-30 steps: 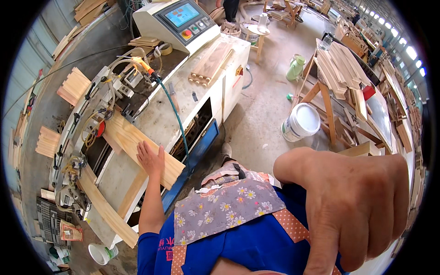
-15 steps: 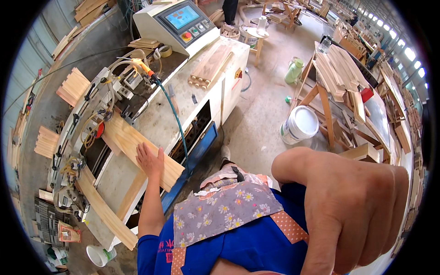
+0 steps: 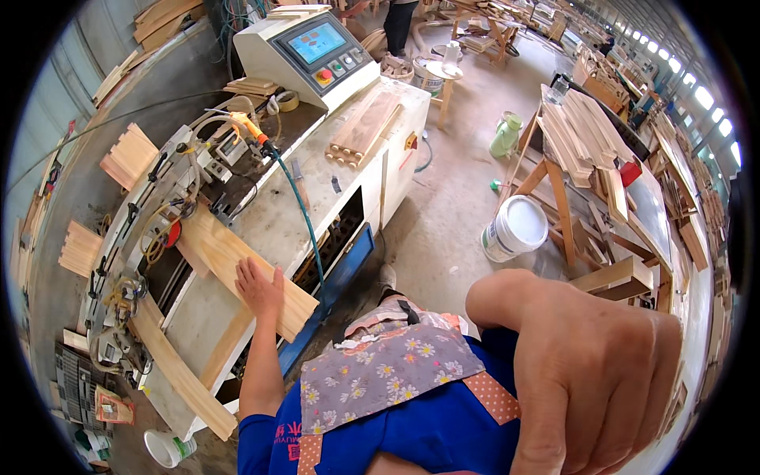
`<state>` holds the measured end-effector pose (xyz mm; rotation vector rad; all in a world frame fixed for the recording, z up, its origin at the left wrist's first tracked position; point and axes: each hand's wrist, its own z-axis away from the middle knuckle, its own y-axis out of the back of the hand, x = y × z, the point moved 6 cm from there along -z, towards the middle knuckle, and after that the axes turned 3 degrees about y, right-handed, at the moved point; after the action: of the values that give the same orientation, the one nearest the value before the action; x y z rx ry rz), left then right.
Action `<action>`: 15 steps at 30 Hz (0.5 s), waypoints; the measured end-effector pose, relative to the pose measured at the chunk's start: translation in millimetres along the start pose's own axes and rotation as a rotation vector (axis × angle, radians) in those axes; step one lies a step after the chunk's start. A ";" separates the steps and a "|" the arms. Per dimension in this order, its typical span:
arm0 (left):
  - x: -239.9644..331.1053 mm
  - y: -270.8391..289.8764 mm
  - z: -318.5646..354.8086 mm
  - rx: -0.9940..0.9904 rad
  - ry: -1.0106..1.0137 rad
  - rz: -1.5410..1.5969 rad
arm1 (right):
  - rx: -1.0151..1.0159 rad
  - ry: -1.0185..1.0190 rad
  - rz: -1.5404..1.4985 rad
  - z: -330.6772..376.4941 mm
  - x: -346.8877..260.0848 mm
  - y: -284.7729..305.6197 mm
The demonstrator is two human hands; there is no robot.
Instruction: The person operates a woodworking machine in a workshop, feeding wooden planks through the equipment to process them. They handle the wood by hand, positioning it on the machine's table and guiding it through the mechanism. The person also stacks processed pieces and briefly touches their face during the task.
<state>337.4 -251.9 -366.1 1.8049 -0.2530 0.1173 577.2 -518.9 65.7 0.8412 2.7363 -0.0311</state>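
Observation:
My left hand [image 3: 260,286] lies flat with its fingers spread on a pale wooden board [image 3: 226,252]. The board's far end reaches under the clamps and hoses of a woodworking machine [image 3: 277,190], while its near end juts past the machine's edge. A second, narrower board [image 3: 180,370] also runs out from the machine, nearer to me on the left. Close to the camera, my right hand [image 3: 594,372] is raised with its fingers curled in. Its palm side is hidden, so I cannot make out whether anything is in it.
A control panel with a screen [image 3: 317,46] tops the machine's far end. Joined wood pieces [image 3: 366,127] rest beside it, and an orange air gun [image 3: 247,127] hangs on a teal hose. A lidded white bucket [image 3: 514,228] stands right, near a wooden trestle [image 3: 558,198] stacked with boards.
My right hand has shifted slightly down and left in the picture. My left hand stays flat on the board, and the view has tilted a little.

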 end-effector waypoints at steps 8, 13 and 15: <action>4.4 -0.4 -1.9 -0.020 -0.015 0.002 | 0.192 -0.026 0.013 7.0 -22.6 0.2; 6.6 0.8 -0.6 -0.068 0.020 -0.043 | 0.002 -0.040 -0.011 6.5 -42.6 -5.7; 5.7 2.6 -1.6 -0.076 0.026 -0.075 | -0.057 0.038 0.002 10.4 -49.5 -7.7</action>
<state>342.4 -251.6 -362.0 1.7336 -0.1690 0.0773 614.9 -553.5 68.5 0.8367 2.7576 0.0636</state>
